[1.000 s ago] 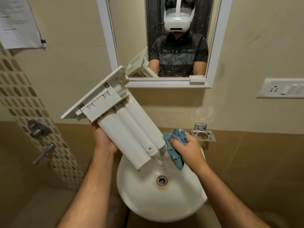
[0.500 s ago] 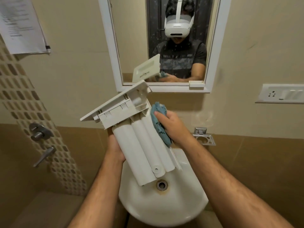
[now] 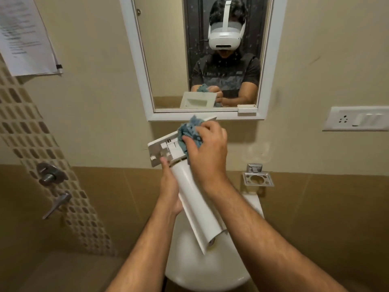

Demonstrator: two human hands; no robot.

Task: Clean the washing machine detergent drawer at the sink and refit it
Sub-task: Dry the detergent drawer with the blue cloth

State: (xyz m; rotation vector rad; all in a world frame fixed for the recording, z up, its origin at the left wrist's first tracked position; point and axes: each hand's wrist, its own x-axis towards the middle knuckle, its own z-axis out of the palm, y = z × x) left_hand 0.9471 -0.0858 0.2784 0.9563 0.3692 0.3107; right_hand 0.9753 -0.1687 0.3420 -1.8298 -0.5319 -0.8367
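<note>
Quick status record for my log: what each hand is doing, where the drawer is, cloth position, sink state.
left hand: grips the detergent drawer from the left side of its body
right hand: presses the blue cloth against the drawer's upper end, behind the front panel
drawer position: held in the air, tilted, lower end over the sink
drawer orientation: underside toward the camera
sink: white basin, drain hidden by the drawer and arms
tap: hidden
refit: not yet done
</note>
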